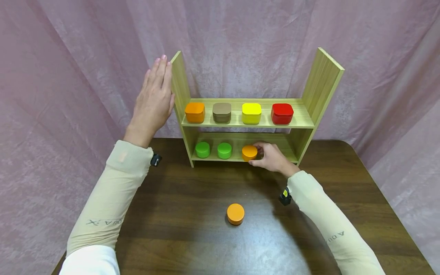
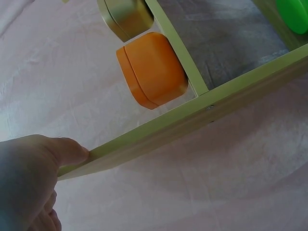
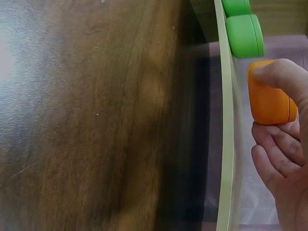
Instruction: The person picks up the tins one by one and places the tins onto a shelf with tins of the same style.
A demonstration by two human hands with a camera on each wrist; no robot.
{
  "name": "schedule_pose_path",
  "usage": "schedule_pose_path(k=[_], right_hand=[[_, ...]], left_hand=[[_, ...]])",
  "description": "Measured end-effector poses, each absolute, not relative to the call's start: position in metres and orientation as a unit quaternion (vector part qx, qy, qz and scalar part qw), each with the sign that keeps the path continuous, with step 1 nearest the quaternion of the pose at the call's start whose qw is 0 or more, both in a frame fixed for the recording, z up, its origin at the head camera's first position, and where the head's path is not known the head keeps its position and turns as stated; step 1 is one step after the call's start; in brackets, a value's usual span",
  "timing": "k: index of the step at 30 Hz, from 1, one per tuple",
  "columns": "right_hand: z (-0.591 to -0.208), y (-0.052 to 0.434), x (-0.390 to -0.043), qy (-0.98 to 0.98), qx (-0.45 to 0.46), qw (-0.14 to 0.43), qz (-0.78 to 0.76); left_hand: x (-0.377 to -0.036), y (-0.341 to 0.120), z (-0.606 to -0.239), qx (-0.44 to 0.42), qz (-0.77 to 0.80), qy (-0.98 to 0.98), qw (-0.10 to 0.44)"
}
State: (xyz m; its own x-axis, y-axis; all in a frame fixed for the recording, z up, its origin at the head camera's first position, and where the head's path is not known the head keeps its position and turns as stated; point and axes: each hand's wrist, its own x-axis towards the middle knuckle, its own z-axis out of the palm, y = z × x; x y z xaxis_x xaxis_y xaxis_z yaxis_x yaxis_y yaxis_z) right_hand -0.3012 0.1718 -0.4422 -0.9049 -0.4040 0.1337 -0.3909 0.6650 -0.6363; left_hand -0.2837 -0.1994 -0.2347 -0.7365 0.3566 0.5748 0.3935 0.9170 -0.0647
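Observation:
My right hand (image 1: 273, 157) holds a round orange tin (image 1: 249, 152) at the lower board of the wooden shelf (image 1: 240, 127). In the right wrist view the thumb lies on one side of this tin and the fingers (image 3: 276, 149) are at its other side. Two round green tins (image 1: 203, 149) stand to its left on the same board. With fingers straight, my left hand (image 1: 152, 101) rests against the outer face of the shelf's left side panel (image 1: 180, 76). Its thumb touches the panel's front edge in the left wrist view.
On the upper board stand square tins: orange (image 1: 194, 112), brown (image 1: 221, 112), yellow (image 1: 251, 113) and red (image 1: 282, 114). Another round orange tin (image 1: 235, 214) is on the dark wooden table (image 1: 192, 191) in front. A pink curtain (image 1: 240, 46) hangs behind the shelf.

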Motion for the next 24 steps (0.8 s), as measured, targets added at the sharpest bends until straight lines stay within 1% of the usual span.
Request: schedule_pose_path(k=[7,14,24], right_hand=[[-0.445,0.17,-0.31,0.922,-0.197,0.016,-0.332],[-0.449,0.165,-0.311,0.923,-0.206,0.006,-0.324],[-0.451,0.162,-0.314,0.927,-0.197,0.016,-0.32]], left_hand=[[-0.284,-0.199,-0.236,-0.201,-0.035,-0.93,0.305],[-0.284,-0.199,-0.237,-0.202,-0.038,-0.929,0.306],[-0.284,-0.2,-0.237,-0.206,-0.028,-0.928,0.311]])
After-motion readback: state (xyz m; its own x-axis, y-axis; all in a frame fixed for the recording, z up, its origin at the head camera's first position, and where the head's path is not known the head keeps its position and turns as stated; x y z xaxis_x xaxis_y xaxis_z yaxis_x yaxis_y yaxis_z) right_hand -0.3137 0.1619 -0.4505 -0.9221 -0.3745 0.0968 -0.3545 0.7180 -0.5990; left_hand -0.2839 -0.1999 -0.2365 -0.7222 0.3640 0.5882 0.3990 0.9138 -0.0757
